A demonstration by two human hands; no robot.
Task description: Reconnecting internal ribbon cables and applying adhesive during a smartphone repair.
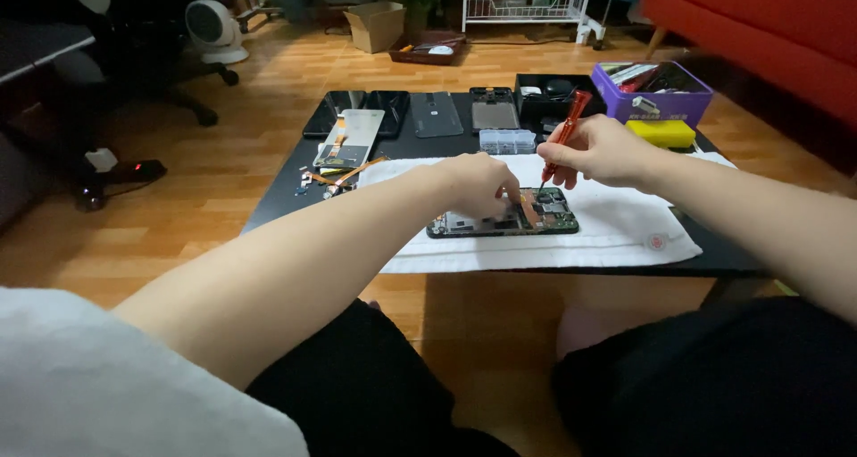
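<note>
An opened phone (540, 218) with its back off lies on a white cloth (616, 234) on the low black table (286, 189). My left hand (478, 185) rests on the phone's left half, fingers curled down onto its inner parts. My right hand (600, 150) grips a red screwdriver (564, 134), held tilted, its tip down on the phone's upper right part.
Behind the cloth lie several phones and loose panels (437, 113), a small clear parts box (506, 140), a black tray (553, 91), a purple tool box (656, 95) and a yellow block (661, 133). Loose flex cables (335, 176) lie at left. A red sofa (768, 20) stands at right.
</note>
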